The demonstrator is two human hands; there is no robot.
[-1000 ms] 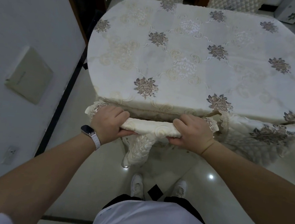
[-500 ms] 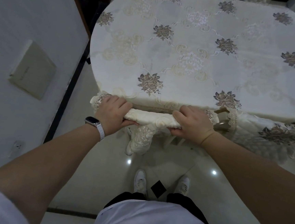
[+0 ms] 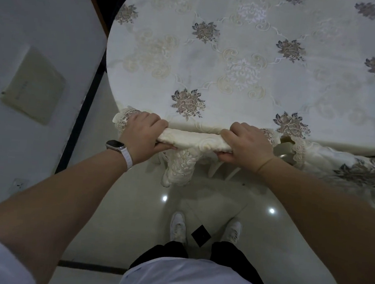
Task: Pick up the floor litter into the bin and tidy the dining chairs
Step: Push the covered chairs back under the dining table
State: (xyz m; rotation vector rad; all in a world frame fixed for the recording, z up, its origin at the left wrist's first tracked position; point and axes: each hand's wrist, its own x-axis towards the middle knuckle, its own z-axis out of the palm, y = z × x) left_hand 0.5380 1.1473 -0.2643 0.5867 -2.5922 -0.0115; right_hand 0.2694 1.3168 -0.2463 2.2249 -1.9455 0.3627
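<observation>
Both hands clamp onto the top rail of the dining chair [image 3: 193,140]. The left hand [image 3: 143,133] wraps the rail's nine o'clock end and the right hand [image 3: 247,144] wraps its three o'clock end. On each, the fingers curl over the far side and the thumb tucks underneath. The chair stands at twelve o'clock from the person's shoes [image 3: 178,228], with its back right up against the edge of the table [image 3: 235,55]. The seat is out of sight, apparently beneath the tabletop.

A cream lace cover [image 3: 181,166] drapes the rail and hangs down at six o'clock from it, so the palms are pressing on cloth rather than bare frame. The frame under it looks rigid and probably fairly heavy. The cover is soft and may slide on the rail if gripped loosely. A wide hold at the two ends, as here, looks best for keeping the chair square while it is pushed.

The tiled floor [image 3: 199,201] is glossy, so the legs should glide easily, though they may also scrape. At three o'clock the tablecloth [image 3: 349,172] hangs low and bunched, close to the right hand, and could snag.

A wall [image 3: 33,26] runs along nine o'clock. No litter or bin is in view.
</observation>
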